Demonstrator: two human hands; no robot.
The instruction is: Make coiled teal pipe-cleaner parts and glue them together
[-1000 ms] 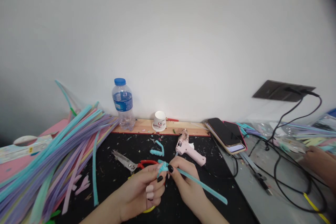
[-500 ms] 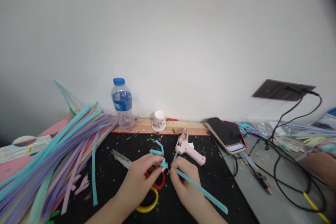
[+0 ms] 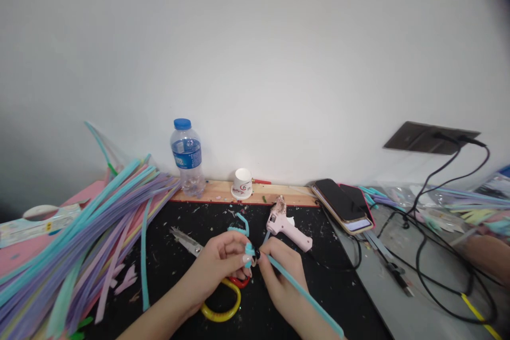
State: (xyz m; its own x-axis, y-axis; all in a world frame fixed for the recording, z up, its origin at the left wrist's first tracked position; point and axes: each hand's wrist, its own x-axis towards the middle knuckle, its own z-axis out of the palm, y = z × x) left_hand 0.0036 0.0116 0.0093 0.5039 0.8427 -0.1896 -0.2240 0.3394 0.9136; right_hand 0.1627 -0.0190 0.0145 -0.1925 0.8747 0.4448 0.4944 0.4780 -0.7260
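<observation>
My left hand [image 3: 223, 265] is closed, its thumb and forefinger pinching the coiled end of a turquoise pipe cleaner [image 3: 305, 294]. My right hand [image 3: 283, 271] pinches the same strip beside the coil, and its straight length slants down along the right wrist. Both sets of fingertips nearly meet, with a small dark bit between them that I cannot make out. Another bent turquoise pipe cleaner piece [image 3: 242, 221] shows just beyond the left fingers. Scissors [image 3: 221, 314] with red and yellow handles lie partly under the left hand. A pale pink glue gun [image 3: 292, 232] rests beyond the right hand.
A heap of pastel pipe cleaners [image 3: 99, 234] covers the left side. Along the wall stand a water bottle [image 3: 187, 159] and a paper cup [image 3: 242, 183]. Phones [image 3: 340, 202] and black cables [image 3: 422, 244] lie at right, near another person's hand [image 3: 488, 255].
My left hand has turned, so the coil now stands more upright between thumb and fingers. The straight length has swung slightly closer to my right forearm.
</observation>
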